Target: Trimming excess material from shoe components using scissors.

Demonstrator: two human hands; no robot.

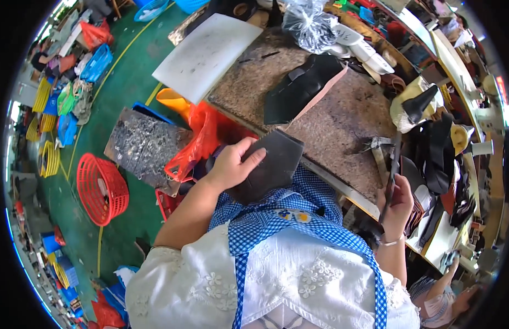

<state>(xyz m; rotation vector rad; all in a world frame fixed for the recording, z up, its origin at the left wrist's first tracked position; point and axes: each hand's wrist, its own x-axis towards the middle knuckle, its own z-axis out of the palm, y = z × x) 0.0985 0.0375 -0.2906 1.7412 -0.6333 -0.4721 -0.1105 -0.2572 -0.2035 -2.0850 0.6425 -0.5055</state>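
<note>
My left hand (232,167) grips a dark leather piece (279,167) over my apron, thumb on top and the other fingers partly hidden. One edge of that piece looks finely toothed. At the bench's right side my right hand (399,203) is closed on a thin dark strip (396,159), seen nearly edge-on; its exact kind is unclear. Stacked black leather pieces (298,90) with a pinkish edge lie on the speckled worktop (342,134), beyond my left hand. A metal-headed tool (379,143) rests near my right hand.
A white board (208,57) covers the bench's far left. Beside it hang red plastic bags (202,137), near a scuffed board (147,145) and a red basket (104,189). Clear plastic wrapping (309,27) sits at the back. Shoe parts (438,148) crowd the right. Another person (441,296) appears lower right.
</note>
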